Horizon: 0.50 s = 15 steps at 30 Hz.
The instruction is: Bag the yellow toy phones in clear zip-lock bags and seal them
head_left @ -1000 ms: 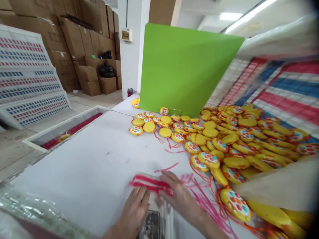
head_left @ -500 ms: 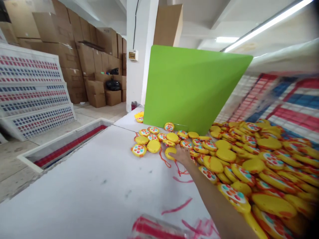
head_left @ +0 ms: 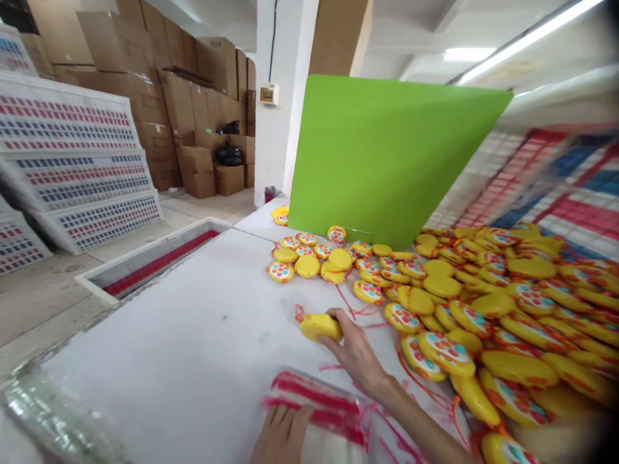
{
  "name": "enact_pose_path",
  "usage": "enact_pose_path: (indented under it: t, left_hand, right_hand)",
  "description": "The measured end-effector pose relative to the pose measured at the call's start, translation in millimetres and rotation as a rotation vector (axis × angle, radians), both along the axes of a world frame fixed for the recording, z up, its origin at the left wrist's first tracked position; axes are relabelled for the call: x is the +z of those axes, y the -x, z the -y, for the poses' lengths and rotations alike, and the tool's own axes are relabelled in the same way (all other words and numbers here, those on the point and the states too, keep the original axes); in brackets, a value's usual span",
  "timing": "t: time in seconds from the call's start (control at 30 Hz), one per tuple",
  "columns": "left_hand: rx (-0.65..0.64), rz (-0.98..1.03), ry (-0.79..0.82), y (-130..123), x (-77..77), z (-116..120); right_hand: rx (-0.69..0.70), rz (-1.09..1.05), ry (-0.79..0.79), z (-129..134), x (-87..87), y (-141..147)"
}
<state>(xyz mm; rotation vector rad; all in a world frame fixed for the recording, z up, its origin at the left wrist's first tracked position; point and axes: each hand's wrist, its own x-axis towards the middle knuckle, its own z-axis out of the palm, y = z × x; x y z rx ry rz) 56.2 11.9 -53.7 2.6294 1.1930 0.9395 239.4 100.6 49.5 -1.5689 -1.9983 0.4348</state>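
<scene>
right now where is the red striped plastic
In the head view, the red striped plastic lies bottom centre on the white table, with the left hand on it, nearer than the held yellow toy.

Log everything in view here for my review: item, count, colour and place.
held toy: one, yellow, above the tabletop
loose toys: too many to count, yellow, many white-faced with coloured dots, right and far side of the table
table: one, white, centre
red-striped item: one, red and whitish, near edge, exact nature unclear
green board: one, green, behind toys
bin: one, white-rimmed, red inside, left of the table
crates: several, white with red and blue, far left
cardboard boxes: many, brown, mostly stacked back left
pillar: one, white, back centre
ceiling lights: two, white, upper right
left grip: one, bare, on the red-striped item
right grip: one, bare, holding the held toy
</scene>
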Motion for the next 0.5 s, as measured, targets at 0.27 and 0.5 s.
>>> enact_pose_path:
  t: [0.27,0.5]
  left_hand:
    - [0.041,0.358,0.496,9,32.8,21]
    - [0.047,0.419,0.595,10,43.7,24]
  right_hand:
    - [0.109,-0.428,0.407,95,12.8,-7]
    - [0.072,-0.615,0.706,124,-2.8,-16]
